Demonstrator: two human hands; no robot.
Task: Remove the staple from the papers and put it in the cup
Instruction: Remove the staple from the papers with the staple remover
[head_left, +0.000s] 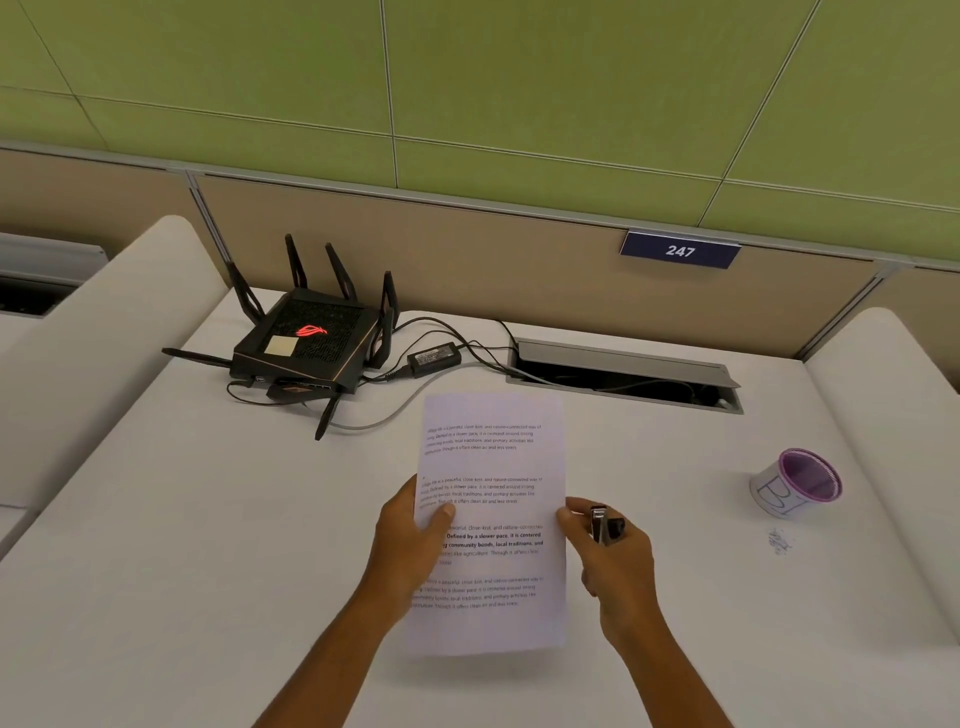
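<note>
White desk (208, 519), left hand (410, 540) gripping papers (493, 467)

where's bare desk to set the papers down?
Free: desk left of the left hand, and the strip between the right hand and the cup. Crowded: far side, with router, adapter, cables and cable hatch.

white desk (208, 545) with router (306, 343), power adapter (434, 357), cup (797, 483)

Printed papers (493, 519) lie flat; purple-rimmed cup (797, 483) upright.
</note>
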